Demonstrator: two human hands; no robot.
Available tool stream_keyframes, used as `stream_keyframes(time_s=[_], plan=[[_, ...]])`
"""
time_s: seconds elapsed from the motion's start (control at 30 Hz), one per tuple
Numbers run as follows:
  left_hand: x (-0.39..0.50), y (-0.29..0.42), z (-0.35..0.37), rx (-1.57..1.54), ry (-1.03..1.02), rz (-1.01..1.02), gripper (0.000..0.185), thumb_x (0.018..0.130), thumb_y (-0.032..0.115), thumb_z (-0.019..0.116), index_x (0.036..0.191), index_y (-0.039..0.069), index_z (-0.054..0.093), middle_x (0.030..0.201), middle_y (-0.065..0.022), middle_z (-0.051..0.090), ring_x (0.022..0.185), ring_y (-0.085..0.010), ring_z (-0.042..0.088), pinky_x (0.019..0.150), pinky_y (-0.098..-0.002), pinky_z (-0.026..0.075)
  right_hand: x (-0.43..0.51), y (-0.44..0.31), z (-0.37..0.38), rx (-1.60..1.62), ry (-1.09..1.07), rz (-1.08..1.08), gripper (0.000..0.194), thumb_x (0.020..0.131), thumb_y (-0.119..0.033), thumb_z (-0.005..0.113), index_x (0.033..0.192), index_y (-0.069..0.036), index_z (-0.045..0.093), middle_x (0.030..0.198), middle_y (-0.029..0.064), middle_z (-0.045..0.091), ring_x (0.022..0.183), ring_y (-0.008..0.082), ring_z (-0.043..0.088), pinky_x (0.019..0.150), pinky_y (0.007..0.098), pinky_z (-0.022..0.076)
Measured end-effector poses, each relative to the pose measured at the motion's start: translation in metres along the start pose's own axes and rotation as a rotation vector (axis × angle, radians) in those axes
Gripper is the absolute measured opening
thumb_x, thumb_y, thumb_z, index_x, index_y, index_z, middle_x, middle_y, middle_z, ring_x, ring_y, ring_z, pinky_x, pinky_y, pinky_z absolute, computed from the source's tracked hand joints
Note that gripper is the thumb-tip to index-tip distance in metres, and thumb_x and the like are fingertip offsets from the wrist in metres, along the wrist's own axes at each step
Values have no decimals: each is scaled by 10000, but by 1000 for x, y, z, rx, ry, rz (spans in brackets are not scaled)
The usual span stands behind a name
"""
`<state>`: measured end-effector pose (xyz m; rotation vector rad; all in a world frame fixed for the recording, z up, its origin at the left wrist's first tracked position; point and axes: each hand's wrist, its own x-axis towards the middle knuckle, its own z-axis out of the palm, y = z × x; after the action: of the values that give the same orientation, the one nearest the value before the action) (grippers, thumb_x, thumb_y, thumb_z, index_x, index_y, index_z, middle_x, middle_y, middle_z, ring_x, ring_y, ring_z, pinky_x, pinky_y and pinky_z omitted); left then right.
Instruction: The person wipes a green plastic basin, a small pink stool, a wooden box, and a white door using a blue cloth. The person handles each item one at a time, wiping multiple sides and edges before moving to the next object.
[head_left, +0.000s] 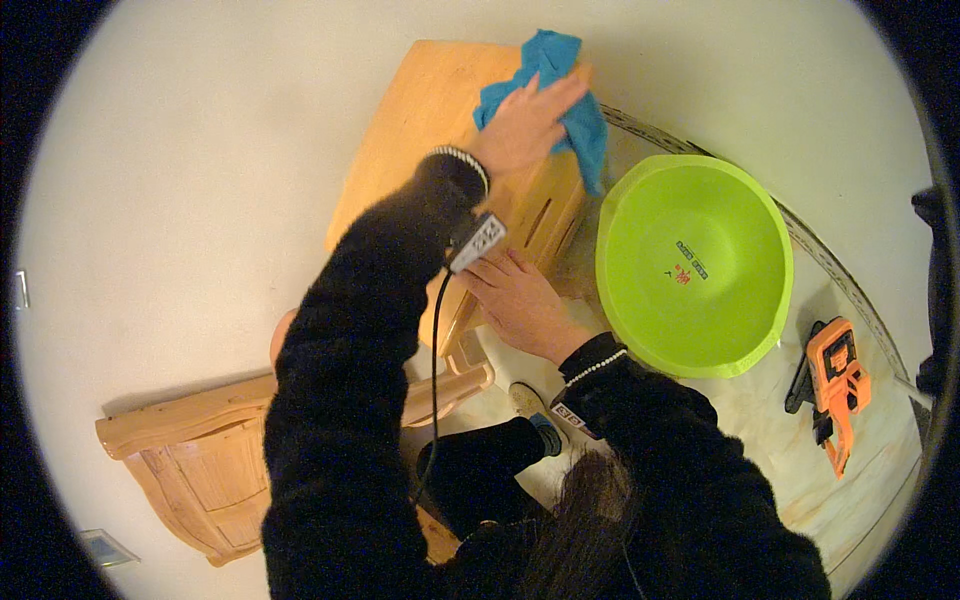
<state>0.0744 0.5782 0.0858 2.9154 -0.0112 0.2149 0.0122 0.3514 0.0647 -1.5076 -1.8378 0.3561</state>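
Note:
My left hand (523, 129), slightly blurred, presses on a crumpled blue cloth (592, 142) with its fingers stretched out over it. The cloth lies at the far right corner of a light wooden cabinet (405, 142), and part of it hangs over the edge. Closer to me, my right hand (529, 304) rests on the cabinet's near edge with nothing visible in it. Its fingertips are partly hidden by a tag on my left wrist. Dark slots show on the cabinet's right side.
A lime-green plastic basin (694, 262) stands right of the cabinet. Beyond it, an orange and black device (836, 382) lies on the marbled floor (757, 435). A panelled wooden furniture back (210, 465) is at lower left. A black cable (435, 375) hangs from my left wrist.

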Motion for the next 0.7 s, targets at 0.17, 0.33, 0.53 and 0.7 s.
stream_keyframes(time_s=[0.17,0.33,0.53,0.7], plan=[[4,-116,-11,65,26,-277,600,886,136,516,1468,117,373,1470,-162,437,1346,-356,413,1126,-482,311,2,4,-3,66,44,-16,459,852,-107,553,1309,-86,528,1425,52,471,1368,219,373,1118,484,304],[-112,-163,-42,73,149,-773,567,919,225,485,1457,76,384,1447,-200,447,1330,-400,420,1117,-471,318,0,5,-7,73,32,-10,449,854,-93,551,1303,-77,536,1437,49,462,1383,209,359,1085,493,343],[-62,-114,-31,-72,106,-657,563,941,247,493,1457,53,378,1499,-210,384,1402,-361,341,1169,-390,246,2,10,-7,76,9,-35,444,858,-89,546,1302,-81,538,1441,48,455,1383,207,357,1071,490,356],[56,-78,6,186,41,-224,460,920,310,503,1359,168,507,1424,-84,495,1288,-332,475,1056,-536,378,4,12,-6,79,13,-39,429,854,-91,550,1283,-84,549,1426,35,469,1373,197,369,1071,435,363]])
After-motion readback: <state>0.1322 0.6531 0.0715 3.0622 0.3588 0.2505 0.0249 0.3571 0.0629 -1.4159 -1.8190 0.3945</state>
